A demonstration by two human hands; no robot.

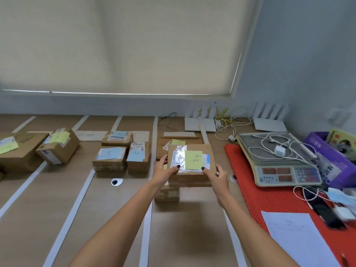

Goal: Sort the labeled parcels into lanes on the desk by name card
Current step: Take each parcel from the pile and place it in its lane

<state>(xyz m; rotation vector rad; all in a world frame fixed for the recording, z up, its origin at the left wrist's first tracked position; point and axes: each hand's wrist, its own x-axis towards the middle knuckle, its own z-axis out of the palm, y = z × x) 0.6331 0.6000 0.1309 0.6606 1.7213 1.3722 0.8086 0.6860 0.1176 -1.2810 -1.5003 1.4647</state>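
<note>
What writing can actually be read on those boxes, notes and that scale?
Green sticky note on the held cardboard box: handwritten characters, too blurred to read.
Blue notes on the stacked boxes: unreadable.
Grey weighing scale: displays and keys blurred.
White paper sheet: faint, unreadable.
Nothing can be quoted.

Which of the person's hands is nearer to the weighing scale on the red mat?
The right hand: it grips the held parcel's right edge, facing the weighing scale. The left hand grips the parcel's far edge.
</note>
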